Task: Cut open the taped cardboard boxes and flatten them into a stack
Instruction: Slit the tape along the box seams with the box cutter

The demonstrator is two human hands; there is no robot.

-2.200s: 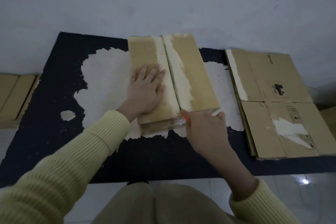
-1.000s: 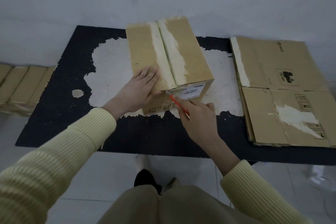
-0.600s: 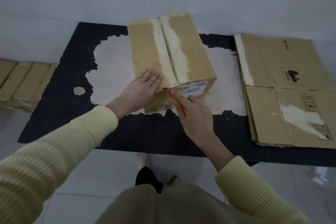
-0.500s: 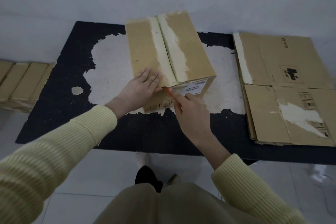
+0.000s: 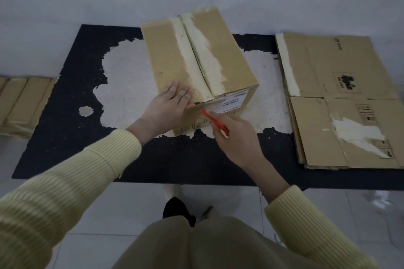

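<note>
**At the box's near end, blade tip just below the seam**

On the black mat with worn pale patches (image 5: 65,129), the tan rectangular cardboard box (image 5: 175,65) stands closed, its long axis running away from the person and leaning a little left at the far end. Its centre seam (image 5: 195,59), edged with pale torn strips, follows that same axis and ends at the near top edge. The near end face carries a white printed label (image 5: 232,103).

The left hand (image 5: 168,105) lies flat on the left top flap at its near corner, fingers (image 5: 181,94) straight and pressing, the thumb hooked at the edge. The right hand (image 5: 237,137) is the nearer one to the seam's end. Its fingers are curled round a thin orange-handled cutter (image 5: 215,122), whose tip touches the near face just left of the label, a little below and left of where the seam ends.

So the cut most likely starts here and either runs along the near top edge or climbs onto the seam and travels away from the body. The tip sits close to the left thumb, which is the thing to watch.

To the right, apart from the box, a stack of flattened cardboard sheets (image 5: 341,98) lies on the mat. At the far left edge, more folded cardboard pieces (image 5: 21,102) rest on the pale floor (image 5: 131,209).
</note>
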